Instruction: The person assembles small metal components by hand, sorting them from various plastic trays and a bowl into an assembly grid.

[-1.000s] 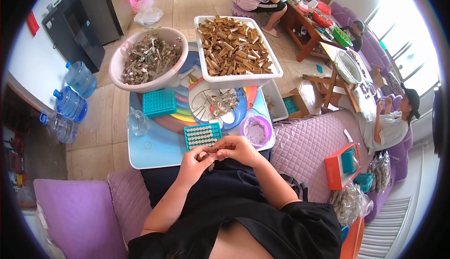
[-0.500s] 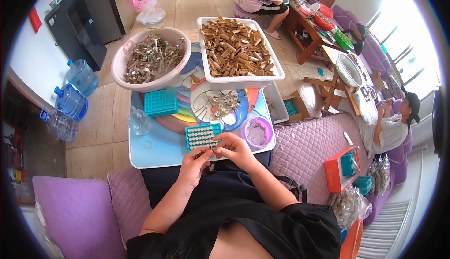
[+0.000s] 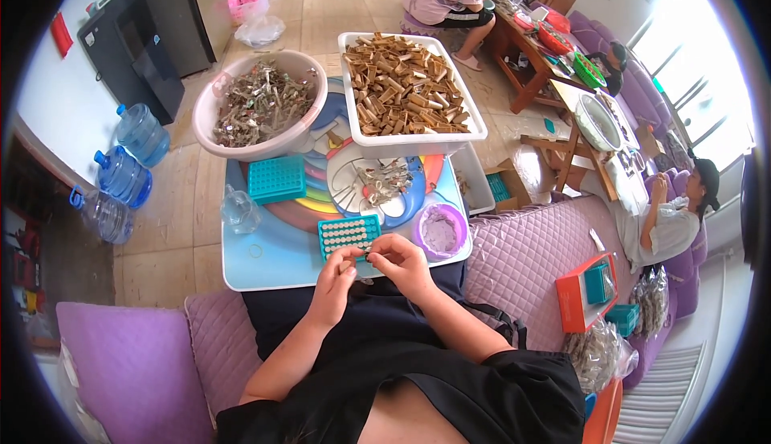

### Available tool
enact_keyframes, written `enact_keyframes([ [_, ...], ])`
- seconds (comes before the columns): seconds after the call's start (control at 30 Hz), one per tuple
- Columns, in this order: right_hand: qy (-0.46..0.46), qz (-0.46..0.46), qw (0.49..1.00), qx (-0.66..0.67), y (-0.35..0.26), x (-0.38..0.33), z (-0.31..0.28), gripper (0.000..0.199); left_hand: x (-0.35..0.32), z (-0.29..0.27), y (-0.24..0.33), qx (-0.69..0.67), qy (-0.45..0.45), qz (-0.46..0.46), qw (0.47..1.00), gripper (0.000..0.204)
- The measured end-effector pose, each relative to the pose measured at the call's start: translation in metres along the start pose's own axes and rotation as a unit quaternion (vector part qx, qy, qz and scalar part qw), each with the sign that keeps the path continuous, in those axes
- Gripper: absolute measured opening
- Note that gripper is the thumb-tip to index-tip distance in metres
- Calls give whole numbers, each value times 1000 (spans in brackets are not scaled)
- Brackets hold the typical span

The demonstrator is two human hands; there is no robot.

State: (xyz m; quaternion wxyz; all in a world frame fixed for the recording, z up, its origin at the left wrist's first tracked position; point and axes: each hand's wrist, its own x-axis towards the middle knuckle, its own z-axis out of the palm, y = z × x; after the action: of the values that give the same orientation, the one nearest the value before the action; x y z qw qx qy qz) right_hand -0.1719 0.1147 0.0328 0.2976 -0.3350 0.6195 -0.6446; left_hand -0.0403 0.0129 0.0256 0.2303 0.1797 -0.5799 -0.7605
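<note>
My left hand (image 3: 331, 282) and my right hand (image 3: 404, 267) meet at the near edge of a low table, fingertips pinched together. Something small and dark shows between them, too small to name. Just beyond the fingers is a teal rack (image 3: 373, 225) with rows of small round whitish pieces; some holes at its right side hold none. To the right of it stands a purple-rimmed tub (image 3: 463, 227) with whitish contents. A pile of thin metal pieces (image 3: 384, 180) lies farther back on the table.
A second teal rack (image 3: 275, 179) and a clear plastic jug (image 3: 239, 209) are on the left. At the back stand a pink basin (image 3: 210, 137) of grey scraps and a white tub (image 3: 480, 127) of brown pieces. Other people sit at tables to the right.
My left hand has turned and moved slightly up towards the rack. The brown ridged piece that showed in its fingers is now out of sight. My right hand has shifted slightly right.
</note>
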Motion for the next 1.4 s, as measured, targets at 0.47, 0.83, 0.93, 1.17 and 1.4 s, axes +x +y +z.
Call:
enact_keyframes([
  [0.47,-77,-105,989,-67,-26,-3,1,8,1,-7,9,-1,-93,40,995,32],
  [0.83,-105,-64,990,-75,-25,-3,-4,7,-1,-6,9,-73,-54,3,996,38],
  [0.93,-118,-66,988,-74,-28,-1,-5,7,-1,-7,9,-67,-52,4,996,38],
  [1.17,-131,-77,985,-80,-27,0,-10,6,-2,-5,8,-45,-56,5,997,37],
  [1.4,-167,-49,983,-65,-26,2,-15,5,-2,-4,10,-51,-67,-6,996,38],
])
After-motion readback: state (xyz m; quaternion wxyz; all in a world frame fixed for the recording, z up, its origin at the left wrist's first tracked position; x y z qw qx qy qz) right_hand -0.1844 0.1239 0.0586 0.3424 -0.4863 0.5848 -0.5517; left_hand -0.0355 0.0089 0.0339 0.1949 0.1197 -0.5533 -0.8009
